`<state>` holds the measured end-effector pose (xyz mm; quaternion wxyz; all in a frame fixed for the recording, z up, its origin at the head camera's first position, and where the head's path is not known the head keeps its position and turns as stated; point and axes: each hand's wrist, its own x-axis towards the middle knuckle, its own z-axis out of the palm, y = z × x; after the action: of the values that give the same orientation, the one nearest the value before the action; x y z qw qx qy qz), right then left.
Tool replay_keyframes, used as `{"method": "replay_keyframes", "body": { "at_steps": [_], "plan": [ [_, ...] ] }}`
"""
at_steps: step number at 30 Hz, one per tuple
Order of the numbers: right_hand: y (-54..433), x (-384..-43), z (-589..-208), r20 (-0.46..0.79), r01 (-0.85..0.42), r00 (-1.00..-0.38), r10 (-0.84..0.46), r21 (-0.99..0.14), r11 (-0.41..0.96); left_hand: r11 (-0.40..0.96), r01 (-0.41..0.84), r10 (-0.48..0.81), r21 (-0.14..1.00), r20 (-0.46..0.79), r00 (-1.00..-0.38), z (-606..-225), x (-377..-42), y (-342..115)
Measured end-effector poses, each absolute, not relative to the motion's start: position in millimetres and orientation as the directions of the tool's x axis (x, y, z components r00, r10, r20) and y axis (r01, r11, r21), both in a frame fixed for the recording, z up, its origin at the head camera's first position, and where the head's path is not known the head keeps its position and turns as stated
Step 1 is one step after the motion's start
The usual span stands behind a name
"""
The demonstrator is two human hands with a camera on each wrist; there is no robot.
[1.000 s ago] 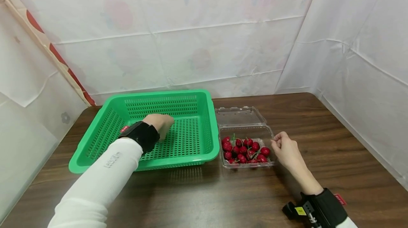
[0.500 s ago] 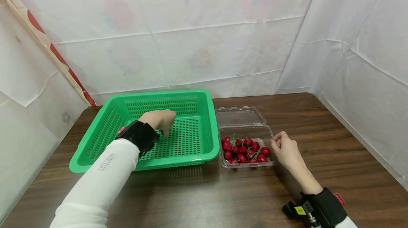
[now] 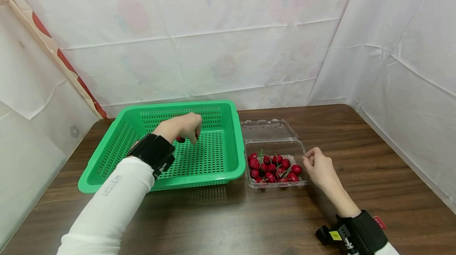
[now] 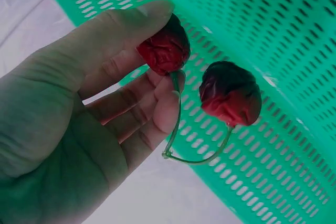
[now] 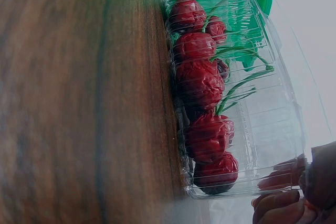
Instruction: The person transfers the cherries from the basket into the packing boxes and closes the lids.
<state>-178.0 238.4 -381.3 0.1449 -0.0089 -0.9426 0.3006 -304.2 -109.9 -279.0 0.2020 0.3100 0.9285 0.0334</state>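
Over the inside of the green basket (image 3: 235, 144), my left hand (image 3: 185, 125) pinches a dark red cherry (image 4: 165, 48) between thumb and fingers. A second cherry (image 4: 231, 93) dangles beside it, joined to the first by a green stem (image 4: 197, 162). Both cherries have wrinkled skins. On the right, my right hand (image 3: 319, 168) pinches the right rim of a clear plastic box (image 3: 251, 183) by its upper edge. Several red cherries (image 3: 270, 177) with green stems lie inside the box, and the right wrist view shows them through its side wall.
The box's hinged lid (image 3: 268, 130) lies folded back behind it. Basket and box stand side by side on a brown wooden table (image 3: 221, 223). White curtains (image 3: 213, 41) hang behind the table and along its sides.
My left hand has risen from the basket's floor and shifted a little right and away, bringing the cherries up into view. The right hand and the box have stayed in place.
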Motion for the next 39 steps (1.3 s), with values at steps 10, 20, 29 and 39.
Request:
{"method": "replay_keyframes", "body": {
  "at_steps": [10,20,29,39],
  "plan": [
    [239,-178,-381,0.259,-0.064,-0.96,0.105,-0.568,0.821,0.759,0.617,0.652,0.208,-0.24,-0.72,-263,-291,-96],
    [239,-179,-382,0.267,-0.072,-0.959,0.1,-0.567,0.821,0.716,0.676,0.696,0.171,-0.117,-0.708,-248,-266,-79],
    [239,-179,-383,0.272,-0.078,-0.957,0.098,-0.57,0.818,0.63,0.776,0.774,0.031,0.049,-0.631,-242,-233,-55],
    [239,-180,-382,0.276,-0.084,-0.957,0.093,-0.567,0.82,0.572,0.82,0.806,0.017,0.175,-0.566,-250,-206,-30]
  ]
}}
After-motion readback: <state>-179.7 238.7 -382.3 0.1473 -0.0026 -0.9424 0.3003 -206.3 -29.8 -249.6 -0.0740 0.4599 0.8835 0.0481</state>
